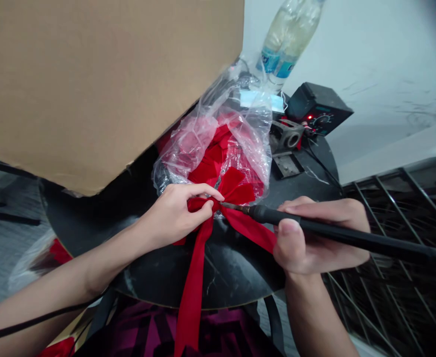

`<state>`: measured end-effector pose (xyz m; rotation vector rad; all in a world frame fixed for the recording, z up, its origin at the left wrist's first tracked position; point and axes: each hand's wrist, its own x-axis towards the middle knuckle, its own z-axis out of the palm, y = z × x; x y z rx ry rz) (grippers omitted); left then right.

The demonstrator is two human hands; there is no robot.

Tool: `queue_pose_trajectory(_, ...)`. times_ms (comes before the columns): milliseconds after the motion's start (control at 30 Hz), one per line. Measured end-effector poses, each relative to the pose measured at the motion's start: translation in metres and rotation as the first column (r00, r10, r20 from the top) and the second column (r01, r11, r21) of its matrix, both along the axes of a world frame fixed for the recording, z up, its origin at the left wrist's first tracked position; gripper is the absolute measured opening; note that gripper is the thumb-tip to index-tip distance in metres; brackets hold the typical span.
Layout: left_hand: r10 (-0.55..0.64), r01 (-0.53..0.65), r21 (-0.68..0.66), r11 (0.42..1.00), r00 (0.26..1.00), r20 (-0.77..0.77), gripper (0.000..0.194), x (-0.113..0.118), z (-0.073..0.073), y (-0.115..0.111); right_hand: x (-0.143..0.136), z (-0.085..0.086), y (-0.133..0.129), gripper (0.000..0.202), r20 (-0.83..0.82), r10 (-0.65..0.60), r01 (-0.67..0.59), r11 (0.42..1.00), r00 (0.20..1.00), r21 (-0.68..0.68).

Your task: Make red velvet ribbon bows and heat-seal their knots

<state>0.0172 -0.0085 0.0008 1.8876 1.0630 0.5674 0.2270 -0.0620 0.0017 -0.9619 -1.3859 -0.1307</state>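
Observation:
A red ribbon bow (236,186) sits near the middle of the black round table, its long tails hanging toward the person's lap and off to the right. My left hand (180,210) pinches the bow's left loop and knot between thumb and forefinger. My right hand (314,235) is closed around the black handle of a soldering iron (277,216). The iron's metal tip points left and meets the knot, close to my left fingertips. Behind the bow lies an open clear plastic bag (255,134) with more red ribbon inside.
A large cardboard box (109,79) covers the upper left. At the back right are a black control unit (320,109) with a red light, a metal stand (286,136), plastic bottles (292,34) and a blue mask (262,100). A metal rack (407,238) stands right.

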Motion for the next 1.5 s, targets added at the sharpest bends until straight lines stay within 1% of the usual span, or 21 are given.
queue_pose_trajectory(200, 0.010, -0.010, 0.004, 1.000, 1.000, -0.002, 0.025, 0.000, -0.001, 0.000, -0.002, 0.002, -0.003, 0.008, 0.020, -0.008, 0.008, 1.000, 1.000, -0.026)
queue_pose_trajectory(300, 0.015, -0.015, 0.008, 1.000, 1.000, -0.001, 0.026, 0.000, -0.001, 0.000, -0.002, 0.003, -0.004, 0.009, 0.036, 0.004, -0.002, 0.999, 0.999, -0.046)
queue_pose_trajectory(467, 0.023, -0.023, 0.002, 1.000, 1.000, 0.000, 0.026, 0.000, 0.000, -0.001, -0.002, 0.002, -0.005, 0.011, 0.046, 0.025, -0.023, 0.999, 0.999, -0.043)
queue_pose_trajectory(1000, 0.025, -0.025, 0.008, 1.000, 1.000, -0.009, 0.027, 0.002, 0.000, 0.000, -0.001, 0.003, -0.006, 0.013, 0.077, 0.022, -0.014, 0.995, 0.997, -0.098)
queue_pose_trajectory(1067, 0.023, -0.022, 0.006, 1.000, 1.000, -0.012, 0.027, 0.001, 0.001, 0.000, -0.001, 0.003, -0.006, 0.012, 0.075, 0.021, -0.015, 0.997, 0.997, -0.075)
queue_pose_trajectory(1233, 0.029, -0.028, 0.006, 1.000, 1.000, -0.003, 0.026, 0.001, 0.002, -0.001, -0.001, 0.003, -0.007, 0.012, 0.028, -0.009, 0.008, 0.999, 1.000, 0.043)
queue_pose_trajectory(1300, 0.032, -0.032, 0.002, 0.999, 0.999, -0.005, 0.026, 0.001, 0.002, -0.001, -0.001, 0.003, -0.009, 0.013, 0.062, -0.022, 0.018, 0.998, 0.998, 0.061)
queue_pose_trajectory(1400, 0.026, -0.026, 0.001, 1.000, 1.000, -0.012, 0.027, 0.001, 0.003, -0.001, -0.003, 0.004, -0.011, 0.012, 0.076, -0.036, 0.035, 0.999, 0.996, 0.020)
queue_pose_trajectory(1500, 0.019, -0.019, -0.009, 1.000, 1.000, -0.014, 0.028, 0.001, 0.003, -0.001, -0.006, 0.005, -0.012, 0.015, 0.057, -0.009, 0.011, 0.999, 0.998, -0.046)
